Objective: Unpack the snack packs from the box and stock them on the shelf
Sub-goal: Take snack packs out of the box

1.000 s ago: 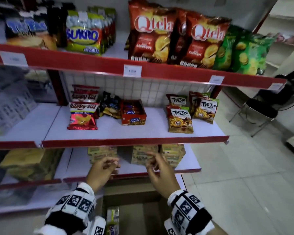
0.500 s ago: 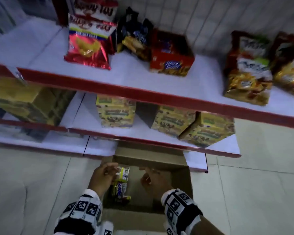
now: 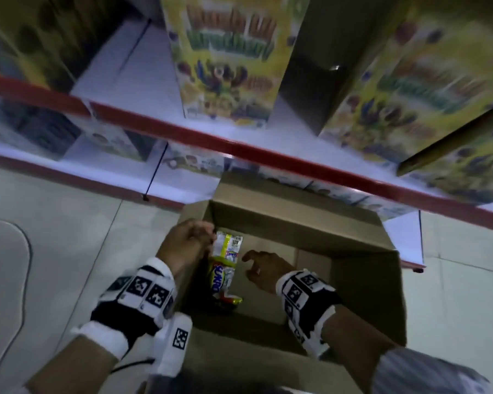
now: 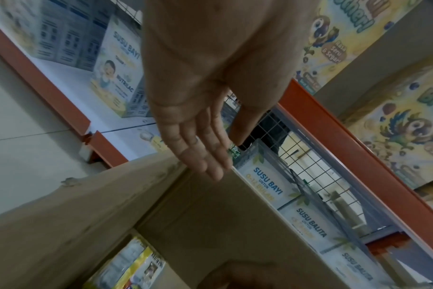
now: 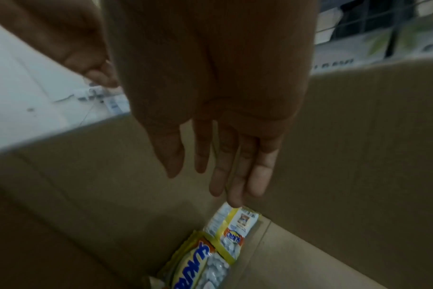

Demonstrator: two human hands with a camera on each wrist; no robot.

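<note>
**Two snack packs in one open box**

One cardboard box (image 3: 353, 280) on the floor below the shelf (image 3: 268, 155), flaps open. Inside, along the left wall: two snack packs (image 3: 225, 265), one overlapping the other. Left hand (image 3: 185, 245) at the box's left rim, fingers straight, holding nothing. Right hand (image 3: 264, 270) inside the box, fingers loosely spread just beside the packs. On the shelf above: three cereal boxes (image 3: 228, 61).
</note>
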